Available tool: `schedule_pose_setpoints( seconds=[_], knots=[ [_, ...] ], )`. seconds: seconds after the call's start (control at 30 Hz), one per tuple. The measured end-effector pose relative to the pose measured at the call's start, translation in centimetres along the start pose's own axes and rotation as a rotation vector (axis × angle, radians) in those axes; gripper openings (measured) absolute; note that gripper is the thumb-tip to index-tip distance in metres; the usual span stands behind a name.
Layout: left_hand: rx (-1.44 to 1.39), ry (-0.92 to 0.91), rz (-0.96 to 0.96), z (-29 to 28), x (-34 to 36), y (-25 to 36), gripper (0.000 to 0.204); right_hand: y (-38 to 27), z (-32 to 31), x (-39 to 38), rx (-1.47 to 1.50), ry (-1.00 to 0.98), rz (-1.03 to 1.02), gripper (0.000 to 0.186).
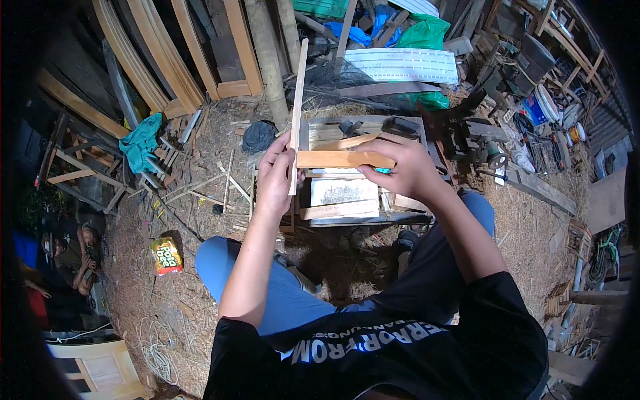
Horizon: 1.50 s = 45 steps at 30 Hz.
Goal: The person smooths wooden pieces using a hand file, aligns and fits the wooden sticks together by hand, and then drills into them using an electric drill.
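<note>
My left hand (275,175) is closed round a long, thin wooden strip (299,100), which points away from me. In my right hand (403,163) is a shorter, wider wooden piece (327,159), gripped near its right end. Its left end meets the strip at about a right angle, by my left fingers. Both pieces are held above a low workbench (412,219). On the bench lie a pale printed block or sheet (343,192) and a wooden offcut (337,210) along the near side. My right hand hides part of the bench top.
A dark bundle (260,137) lies left of the bench. Wood scraps and shavings cover the ground. A teal cloth (140,141), a yellow-red packet (167,256) and coiled rope (159,360) are on the left. Wooden frames (163,53) lean behind; a white bucket (539,107) stands right.
</note>
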<state>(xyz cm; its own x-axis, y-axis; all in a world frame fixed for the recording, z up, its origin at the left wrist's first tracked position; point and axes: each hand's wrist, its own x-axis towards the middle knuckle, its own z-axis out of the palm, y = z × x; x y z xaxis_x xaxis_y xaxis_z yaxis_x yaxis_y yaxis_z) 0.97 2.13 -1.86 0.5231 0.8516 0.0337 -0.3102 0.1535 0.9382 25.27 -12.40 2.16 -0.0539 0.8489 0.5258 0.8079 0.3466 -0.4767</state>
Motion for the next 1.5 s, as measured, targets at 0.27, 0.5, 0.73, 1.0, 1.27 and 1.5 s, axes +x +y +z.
schedule_pose_setpoints(
  seconds=[0.27, 0.5, 0.73, 1.0, 1.27, 1.5],
  knots=[
    [0.012, 0.012, 0.076, -0.2, -0.2, 0.2, 0.046, -0.3, -1.1, 0.2, -0.015, 0.011, 0.088, 0.029],
    [-0.119, 0.041, 0.004, -0.6, 0.3, 0.6, 0.039, 0.4, -1.7, 0.2, 0.018, 0.043, 0.092, 0.029],
    [-0.259, 0.059, -0.056, -1.1, 0.9, -0.2, 0.036, 0.3, -1.8, 0.1, 0.030, 0.039, 0.118, 0.028],
    [-0.474, -0.081, -0.140, -1.2, 0.9, 0.4, 0.041, 0.3, -1.9, -0.1, 0.027, -0.018, 0.105, 0.028],
    [-0.384, -0.111, -0.102, -1.7, 0.8, 0.1, 0.048, 0.2, -1.8, 0.0, 0.038, -0.031, 0.111, 0.029],
    [-0.300, -0.104, 0.009, -1.6, 0.6, 0.1, 0.046, 0.2, -2.0, 0.0, 0.037, 0.015, 0.127, 0.031]
  ],
)
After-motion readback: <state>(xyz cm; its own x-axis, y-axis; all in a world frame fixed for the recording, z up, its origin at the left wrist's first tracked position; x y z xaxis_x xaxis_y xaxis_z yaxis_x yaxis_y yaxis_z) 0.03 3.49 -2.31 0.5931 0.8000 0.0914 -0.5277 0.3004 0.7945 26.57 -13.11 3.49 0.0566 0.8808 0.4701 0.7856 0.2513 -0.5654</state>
